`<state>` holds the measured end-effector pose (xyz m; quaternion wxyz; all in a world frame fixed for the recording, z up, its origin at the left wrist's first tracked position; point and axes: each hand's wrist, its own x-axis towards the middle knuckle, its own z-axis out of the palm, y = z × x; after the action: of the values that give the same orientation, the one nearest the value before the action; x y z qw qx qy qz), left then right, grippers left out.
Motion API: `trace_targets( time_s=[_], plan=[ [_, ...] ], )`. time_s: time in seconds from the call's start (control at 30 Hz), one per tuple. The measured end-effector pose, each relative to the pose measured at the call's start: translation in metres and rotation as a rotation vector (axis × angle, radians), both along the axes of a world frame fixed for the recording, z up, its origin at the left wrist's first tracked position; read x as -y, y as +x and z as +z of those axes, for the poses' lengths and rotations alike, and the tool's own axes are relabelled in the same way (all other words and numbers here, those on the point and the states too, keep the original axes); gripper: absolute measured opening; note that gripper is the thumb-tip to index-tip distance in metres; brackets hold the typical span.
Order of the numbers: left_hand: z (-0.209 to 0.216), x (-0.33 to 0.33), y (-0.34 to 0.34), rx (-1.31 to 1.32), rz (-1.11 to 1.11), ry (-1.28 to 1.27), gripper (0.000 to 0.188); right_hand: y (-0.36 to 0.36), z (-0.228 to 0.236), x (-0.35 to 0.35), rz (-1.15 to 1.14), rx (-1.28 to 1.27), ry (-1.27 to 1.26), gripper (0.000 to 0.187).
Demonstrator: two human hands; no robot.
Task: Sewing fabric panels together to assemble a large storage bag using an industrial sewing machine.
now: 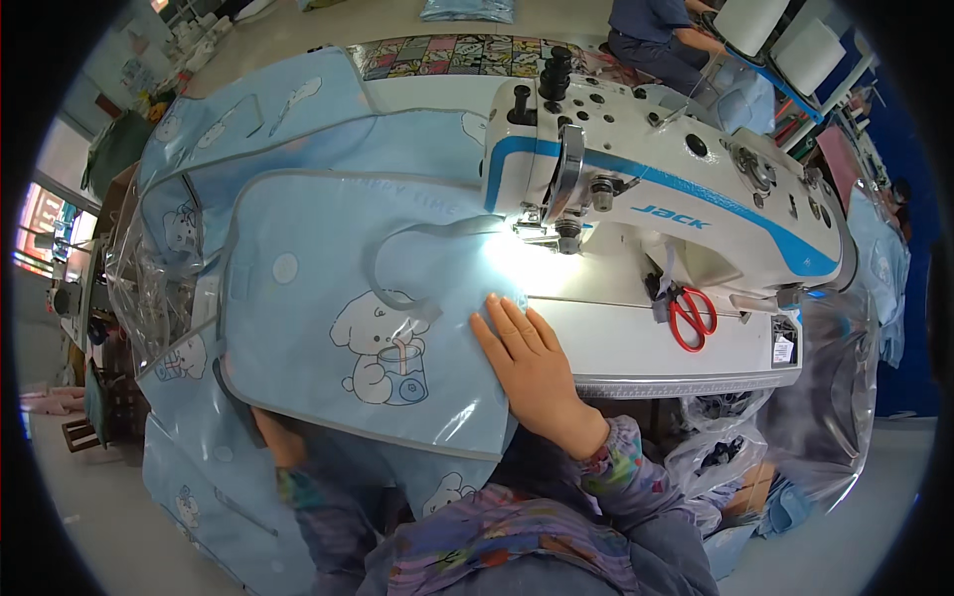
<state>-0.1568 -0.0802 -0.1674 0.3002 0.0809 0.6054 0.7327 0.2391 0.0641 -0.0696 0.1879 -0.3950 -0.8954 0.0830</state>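
Note:
A light blue, glossy bib-like piece [288, 338] with grey edging and a printed cartoon puppy spreads over the bed of a white and blue sewing machine [715, 214]. Its curved neck cut-out and a loose strip lie close to the brightly lit needle area. My right hand [534, 368] rests flat on the right edge of the piece, fingers stretched toward the presser foot [566, 238]. Of my left hand [278, 437], only the wrist side shows below the piece's lower left edge; its fingers are hidden underneath.
Red-handled scissors [693, 318] lie on the machine bed, right of my right hand. More blue printed pieces [268, 109] are heaped behind and to the left. Clear plastic bags [715, 447] hang below the bed's right end. A person [661, 45] sits beyond the machine, near white thread cones [807, 55].

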Motion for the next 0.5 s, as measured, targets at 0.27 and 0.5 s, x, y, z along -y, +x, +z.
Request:
trace_targets(
  time_s=[0.27, 0.5],
  plan=[
    [-0.006, -0.005, -0.061, -0.096, -0.108, -0.005, 0.046, 0.019, 0.005, -0.001, 0.015, -0.256, -0.110, 0.049],
    [-0.003, 0.015, -0.096, -0.156, -0.172, -0.050, 0.045, 0.027, 0.003, -0.009, 0.010, -0.416, -0.213, 0.038]
  ],
)
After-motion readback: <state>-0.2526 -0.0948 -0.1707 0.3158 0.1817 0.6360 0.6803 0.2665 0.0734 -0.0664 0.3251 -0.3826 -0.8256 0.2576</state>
